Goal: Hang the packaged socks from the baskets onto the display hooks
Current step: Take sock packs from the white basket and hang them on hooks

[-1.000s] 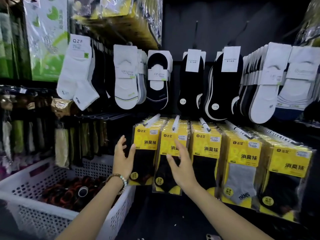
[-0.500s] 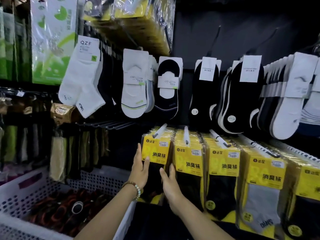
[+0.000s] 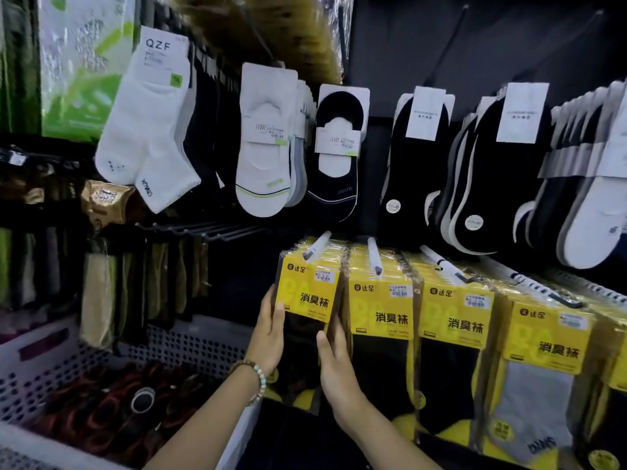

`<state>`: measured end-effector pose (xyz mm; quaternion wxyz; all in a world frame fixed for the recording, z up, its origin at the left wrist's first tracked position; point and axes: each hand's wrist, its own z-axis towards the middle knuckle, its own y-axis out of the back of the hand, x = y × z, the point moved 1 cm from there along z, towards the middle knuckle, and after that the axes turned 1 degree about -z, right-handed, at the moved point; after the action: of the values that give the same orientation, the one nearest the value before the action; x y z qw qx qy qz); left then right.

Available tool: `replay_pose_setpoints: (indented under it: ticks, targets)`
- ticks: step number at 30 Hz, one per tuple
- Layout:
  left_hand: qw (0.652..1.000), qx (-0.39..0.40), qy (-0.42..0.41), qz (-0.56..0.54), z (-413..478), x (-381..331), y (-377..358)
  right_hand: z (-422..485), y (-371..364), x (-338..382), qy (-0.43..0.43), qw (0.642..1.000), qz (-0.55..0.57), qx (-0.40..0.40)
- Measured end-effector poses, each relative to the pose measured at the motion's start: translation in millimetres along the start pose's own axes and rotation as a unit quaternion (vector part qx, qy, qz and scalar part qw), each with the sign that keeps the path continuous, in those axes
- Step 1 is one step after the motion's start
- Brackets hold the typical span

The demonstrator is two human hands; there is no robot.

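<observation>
A stack of yellow-and-black packaged socks [image 3: 310, 293] hangs on the leftmost white-tipped display hook [image 3: 317, 245] of the lower row. My left hand [image 3: 269, 330], with a bead bracelet at the wrist, holds the stack's left edge, thumb on the front. My right hand [image 3: 334, 361] grips its right edge, fingers slipped between this stack and the neighbouring one [image 3: 381, 307]. More yellow packs fill the hooks to the right.
A white perforated basket [image 3: 190, 344] at lower left holds dark rolled items. Above hang white and black loose socks [image 3: 149, 123] on cards. Bare black hooks [image 3: 203, 230] jut out left of the yellow packs. Dark packets hang further left.
Both hands closed in from open palms in front of the packs onto the leftmost stack, one on each edge. The view moved closer and shifted right.
</observation>
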<state>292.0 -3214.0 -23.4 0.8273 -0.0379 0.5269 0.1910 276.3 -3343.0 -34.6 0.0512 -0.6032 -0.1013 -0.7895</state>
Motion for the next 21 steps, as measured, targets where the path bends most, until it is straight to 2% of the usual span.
replay_pose_setpoints:
  ticks: [5, 10, 15, 18, 21]
  targets:
    - [0.999, -0.041, -0.007, -0.02, -12.2, 1.8, -8.0, -4.7, -10.4, -1.2, 0.029, 0.998, -0.027, -0.04]
    - [1.0, -0.025, -0.005, -0.002, -8.2, 5.7, -7.6, -5.7, -9.5, -3.5, 0.026, 0.998, -0.02, -0.044]
    - [0.999, -0.03, 0.021, 0.01, -7.4, 3.6, -3.3, -7.9, -13.7, -1.5, -0.044, 0.998, -0.012, -0.033]
    - [0.997, -0.02, 0.069, 0.02, -33.9, 11.1, 5.2, -30.5, -14.9, -6.3, -0.103, 0.995, -0.014, -0.01]
    - [0.991, -0.046, 0.123, 0.031, -74.8, 16.4, 13.4, -70.1, -12.4, -3.9, -0.167, 0.984, -0.044, 0.035]
